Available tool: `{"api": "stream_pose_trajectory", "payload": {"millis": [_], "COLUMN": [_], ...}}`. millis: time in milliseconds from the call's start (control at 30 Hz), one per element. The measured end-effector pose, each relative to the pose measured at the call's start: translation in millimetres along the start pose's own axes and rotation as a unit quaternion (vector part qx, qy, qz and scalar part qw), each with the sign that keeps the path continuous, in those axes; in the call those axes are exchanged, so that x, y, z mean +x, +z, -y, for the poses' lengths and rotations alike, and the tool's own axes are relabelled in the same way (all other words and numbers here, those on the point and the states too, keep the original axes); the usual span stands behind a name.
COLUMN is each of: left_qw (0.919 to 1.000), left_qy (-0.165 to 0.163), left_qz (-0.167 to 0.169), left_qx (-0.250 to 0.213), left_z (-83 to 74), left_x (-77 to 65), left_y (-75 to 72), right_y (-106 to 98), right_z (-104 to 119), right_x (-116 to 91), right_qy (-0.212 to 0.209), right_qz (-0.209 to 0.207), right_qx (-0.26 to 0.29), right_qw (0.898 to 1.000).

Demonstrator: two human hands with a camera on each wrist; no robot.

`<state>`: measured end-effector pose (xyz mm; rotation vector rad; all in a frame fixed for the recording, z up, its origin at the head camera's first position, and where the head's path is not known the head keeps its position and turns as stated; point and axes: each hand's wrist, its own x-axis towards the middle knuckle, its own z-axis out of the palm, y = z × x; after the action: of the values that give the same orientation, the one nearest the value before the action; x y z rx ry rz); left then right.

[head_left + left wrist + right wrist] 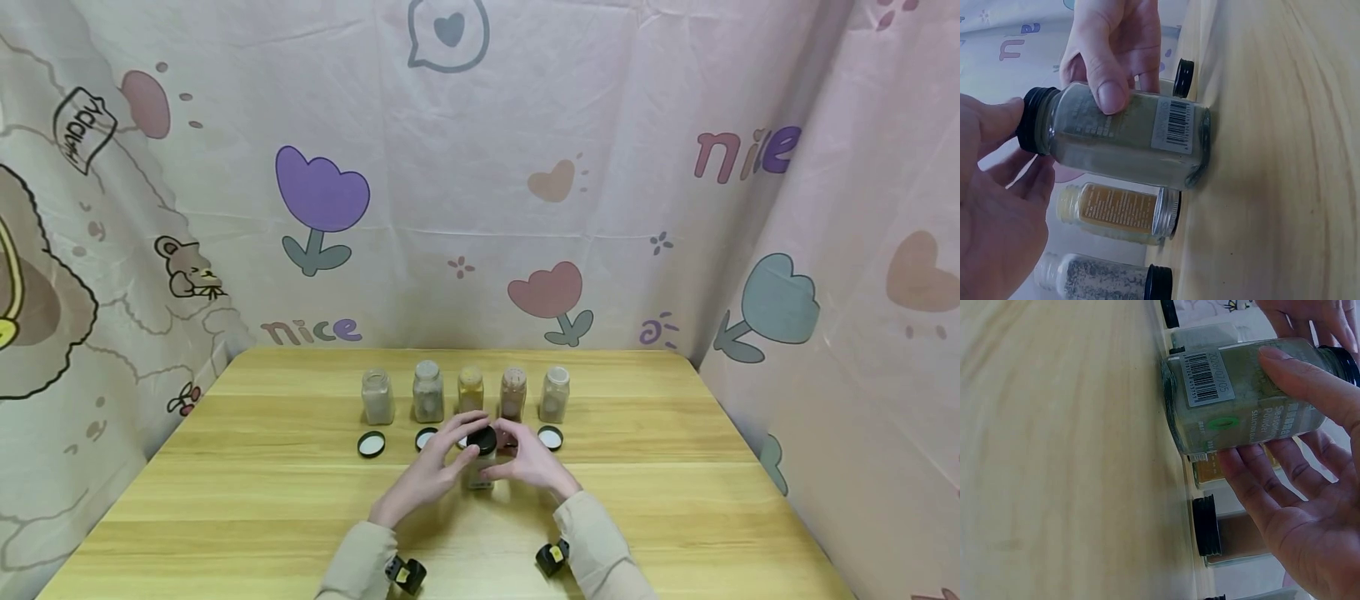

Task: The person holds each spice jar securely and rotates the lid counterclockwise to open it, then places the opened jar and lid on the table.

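Note:
A glass seasoning jar (481, 477) with greyish-green powder and a barcode label stands in front of me at the table's middle. Its black lid (1036, 120) sits on the mouth, pinched between the thumb and fingers of my left hand (435, 467). My right hand (538, 462) grips the jar's glass body, thumb on one side and fingers on the other. In the right wrist view, printed lettering and a green mark show on the jar's side (1241, 400). The jar's base is at the tabletop; whether it touches is hard to tell.
Behind the hands, several uncapped jars stand in a row, among them a pale one (378, 400), a yellow one (471, 388) and a reddish-brown one (513, 392). Black lids (371, 444) lie before them on the wooden table (247, 492). A printed curtain (465, 117) hangs behind.

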<state>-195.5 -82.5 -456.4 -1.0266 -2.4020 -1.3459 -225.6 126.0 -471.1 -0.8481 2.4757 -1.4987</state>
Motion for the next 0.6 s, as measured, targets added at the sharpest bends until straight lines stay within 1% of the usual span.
{"api": "stream_pose_trajectory", "payload": {"millis": [133, 233, 333, 433, 533, 600], "left_qw": [0.9997, 0.9996, 0.9996, 0.9995, 0.9992, 0.9993], "left_qy": [0.006, 0.015, 0.026, 0.026, 0.016, 0.006], "left_qz": [0.021, 0.023, 0.008, -0.015, -0.032, -0.033], "left_qx": [-0.005, -0.003, 0.001, 0.006, 0.016, 0.018], "left_z": [-0.1, 0.8, 1.9, 2.3, 1.7, 0.8], "left_x": [0.8, 1.4, 1.5, 1.1, 0.6, 0.6], "left_y": [-3.1, -4.3, -3.5, -1.2, 1.3, 2.2], "right_y": [-0.5, -0.6, -0.3, 0.1, 0.2, 0.0], "right_z": [0.5, 0.6, 0.4, 0.0, -0.3, -0.1], "right_x": [0.4, 0.8, 0.9, 0.1, -0.6, -1.0], "right_qy": [0.000, 0.000, 0.003, 0.007, 0.008, 0.004], "right_qz": [0.001, -0.002, -0.004, -0.001, 0.000, 0.000], "right_qx": [0.002, 0.000, -0.002, -0.001, -0.003, -0.002], "right_qw": [1.000, 1.000, 1.000, 1.000, 1.000, 1.000]}}
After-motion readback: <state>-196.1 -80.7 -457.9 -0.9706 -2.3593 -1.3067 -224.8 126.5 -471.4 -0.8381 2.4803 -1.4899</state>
